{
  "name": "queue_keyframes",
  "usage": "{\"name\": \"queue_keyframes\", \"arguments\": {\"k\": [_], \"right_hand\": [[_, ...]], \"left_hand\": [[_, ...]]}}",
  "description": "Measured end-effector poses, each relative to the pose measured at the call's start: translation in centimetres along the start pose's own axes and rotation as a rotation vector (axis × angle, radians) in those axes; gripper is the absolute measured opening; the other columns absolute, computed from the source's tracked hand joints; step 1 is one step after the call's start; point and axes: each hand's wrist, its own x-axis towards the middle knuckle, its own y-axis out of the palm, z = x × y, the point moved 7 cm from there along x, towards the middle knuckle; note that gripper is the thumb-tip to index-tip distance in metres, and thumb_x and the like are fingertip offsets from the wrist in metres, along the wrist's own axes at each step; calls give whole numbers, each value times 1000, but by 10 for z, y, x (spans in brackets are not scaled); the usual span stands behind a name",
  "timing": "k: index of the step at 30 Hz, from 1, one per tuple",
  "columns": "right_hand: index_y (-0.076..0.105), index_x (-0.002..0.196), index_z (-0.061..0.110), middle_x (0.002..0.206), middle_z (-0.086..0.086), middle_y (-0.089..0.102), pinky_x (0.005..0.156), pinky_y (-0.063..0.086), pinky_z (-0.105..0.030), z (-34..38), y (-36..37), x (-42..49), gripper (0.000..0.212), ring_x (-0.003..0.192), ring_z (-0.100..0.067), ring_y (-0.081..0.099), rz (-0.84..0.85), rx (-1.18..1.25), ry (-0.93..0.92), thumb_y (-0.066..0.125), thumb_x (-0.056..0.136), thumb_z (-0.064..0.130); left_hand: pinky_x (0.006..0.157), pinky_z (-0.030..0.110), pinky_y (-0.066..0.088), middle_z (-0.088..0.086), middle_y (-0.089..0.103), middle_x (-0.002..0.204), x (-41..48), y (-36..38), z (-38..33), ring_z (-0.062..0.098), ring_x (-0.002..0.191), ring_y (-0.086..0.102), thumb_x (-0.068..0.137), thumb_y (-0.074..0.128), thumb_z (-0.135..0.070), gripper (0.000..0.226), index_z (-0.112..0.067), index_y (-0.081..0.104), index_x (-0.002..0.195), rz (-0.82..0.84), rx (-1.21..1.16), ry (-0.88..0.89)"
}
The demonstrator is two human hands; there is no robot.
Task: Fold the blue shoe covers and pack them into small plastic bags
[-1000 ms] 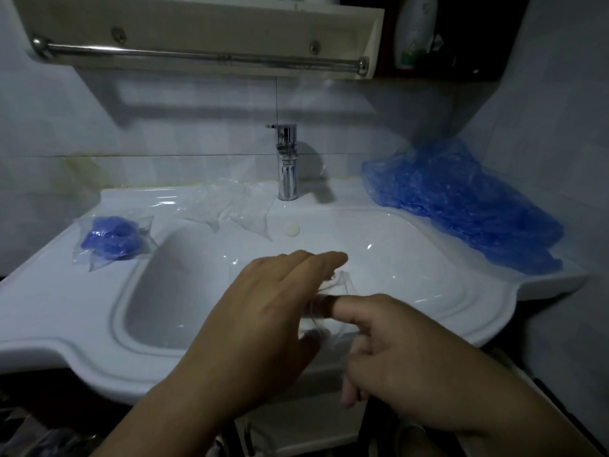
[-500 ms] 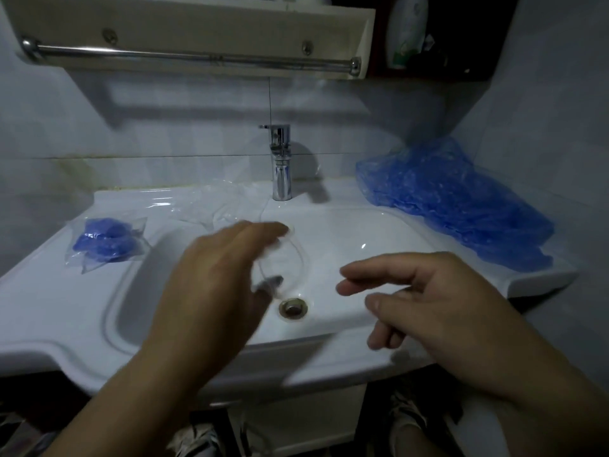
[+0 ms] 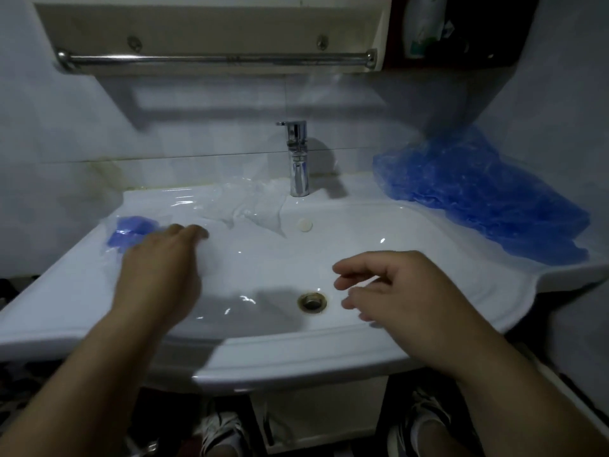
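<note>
Looks like the step here is setting things down by the packed bag (image 3: 131,227), with a blue shoe cover inside, on the left ledge of the sink (image 3: 329,361). Best to go slow there and keep well back from the bowl, so as not to knock that bag in. Next, reach far right for the pile of blue shoe covers (image 3: 478,199) on the other ledge and take just one. Then pick one fresh bag from the clear bags (image 3: 244,206), just left of the tap (image 3: 298,159).

Reaching left with the left hand (image 3: 158,272), palm down, fingers (image 3: 184,232) stretched out nearly straight, tips just beside the packed bag. Too blurry to tell about touching it, or about any thin bag under the palm. Hanging over the bowl with the right hand (image 3: 395,291), near the drain (image 3: 311,301), fingers loosely curled, holding nothing.
</note>
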Motion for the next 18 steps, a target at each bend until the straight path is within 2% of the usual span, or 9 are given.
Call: {"name": "queue_keyframes", "arguments": {"k": [3,6,9,12,15,18], "right_hand": [[64,120,37,108,24,66,86,52,-20,17,34,7,39,94,8,63,55,-43,-95,62,85,18],[52,132,43,127,28,56,101,47,-28,37,72,14,51,114,11,53,147,-33,-178,58,84,29],[40,138,48,139,31,45,107,41,-33,51,100,18,59,127,7,43,186,-86,-231,52,81,38],[40,138,48,139,29,44,107,40,-34,54,112,21,58,127,4,43,193,-111,-237,53,82,39],[43,134,49,130,28,50,104,43,-35,49,104,25,55,121,4,48,140,-121,-217,55,81,41],[49,133,43,123,24,54,103,44,-30,40,86,26,51,116,6,50,81,-97,-172,61,86,29]], "left_hand": [[73,44,54,11,68,104,0,3,0,39,88,65,62,72,2,58,-16,64,116,23,15,20],[75,42,52,9,66,108,-7,-4,9,38,92,64,64,68,1,58,-17,63,119,-16,57,32],[80,42,47,11,63,112,-11,-13,37,38,96,60,68,60,-1,57,-17,59,123,-38,96,-61],[80,46,46,16,59,111,-13,-17,76,42,96,56,73,54,0,52,-12,54,124,-38,104,-189],[94,46,42,14,51,129,-13,-5,101,40,112,51,78,60,-11,65,-17,40,140,138,88,-306],[114,49,23,9,29,152,-15,7,99,33,138,33,69,77,-31,104,-23,16,153,392,4,-374]]}}
